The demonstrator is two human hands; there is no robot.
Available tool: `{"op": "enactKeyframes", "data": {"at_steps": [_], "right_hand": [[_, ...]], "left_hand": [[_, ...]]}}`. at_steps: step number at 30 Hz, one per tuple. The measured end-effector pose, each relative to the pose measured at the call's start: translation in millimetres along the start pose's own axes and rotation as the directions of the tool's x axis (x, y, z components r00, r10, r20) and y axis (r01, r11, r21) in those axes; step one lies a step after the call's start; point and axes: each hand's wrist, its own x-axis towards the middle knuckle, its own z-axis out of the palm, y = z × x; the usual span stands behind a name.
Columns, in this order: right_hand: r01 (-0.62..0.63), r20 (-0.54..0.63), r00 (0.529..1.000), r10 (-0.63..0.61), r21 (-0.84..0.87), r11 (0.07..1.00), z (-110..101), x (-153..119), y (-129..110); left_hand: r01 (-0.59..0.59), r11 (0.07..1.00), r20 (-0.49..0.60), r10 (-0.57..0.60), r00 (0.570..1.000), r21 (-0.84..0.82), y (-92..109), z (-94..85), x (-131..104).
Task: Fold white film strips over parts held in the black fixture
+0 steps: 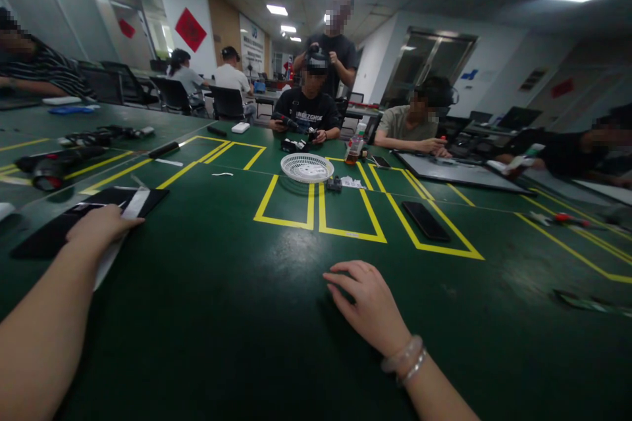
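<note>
My left hand point(99, 229) lies on a flat black item point(44, 227) at the left of the table. Across that item runs a white strip point(137, 204), passing beneath my hand; one digit stretches out over it. The other fingers of this hand are hidden or blurred, so I cannot see whether they grip anything. My right hand point(365, 302), with bracelets on the wrist, is open over the green tabletop point(237, 329), its fingers loosely bent and apart, holding nothing. Ahead of it are yellow tape outlines point(353, 235) and a black phone point(425, 220).
A white round basket point(307, 168) stands mid-table, beside a small dark block point(334, 184). Beyond it are a bottle point(354, 148) and a seated person point(309, 108) handling a dark device. Dark tools point(59, 164) lie at left; a large grey panel point(454, 171) lies at right.
</note>
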Motion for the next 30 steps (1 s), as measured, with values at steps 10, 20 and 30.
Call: {"op": "enactKeyframes", "data": {"at_steps": [10, 20, 30], "right_hand": [[0.038, -0.051, 0.998, -0.037, 0.019, 0.999, -0.1, 1.1, -4.4], [0.044, 0.019, 0.999, -0.045, 0.006, 0.999, 1.5, 2.5, -21.6], [-0.059, 0.093, 0.995, 0.033, 0.301, 0.952, 3.0, 3.4, -19.3]], "left_hand": [[-0.394, 0.899, -0.111, 0.379, 0.919, -0.193, 80.1, -14.2, -34.1], [-0.834, 0.377, 0.026, 0.915, 0.402, -0.403, 213.5, 26.6, -170.1], [-0.82, 0.292, 0.043, 0.949, 0.312, -0.493, 217.4, 27.0, -190.5]]}}
